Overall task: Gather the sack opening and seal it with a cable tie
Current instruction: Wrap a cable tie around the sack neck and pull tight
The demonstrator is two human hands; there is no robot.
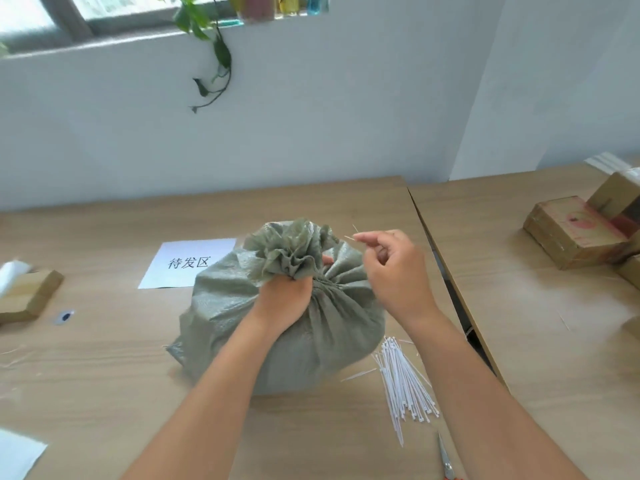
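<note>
Your sack [277, 327] is a dull grey-green, with a fine woven pattern that shines a little. The bunch of cable ties [403, 382] beside it is white. The table [104, 375] is light brown with soft wood lines running across it. The sheet of paper [188, 261] is white with black writing. The wall [311, 116] is pale bluish white. The plant [211, 46] hanging down it has dark green leaves. The block [571, 233] on the right is tan with pink-red marks on top. The scissors [446, 459] are grey with a bit of red at the handle.
</note>
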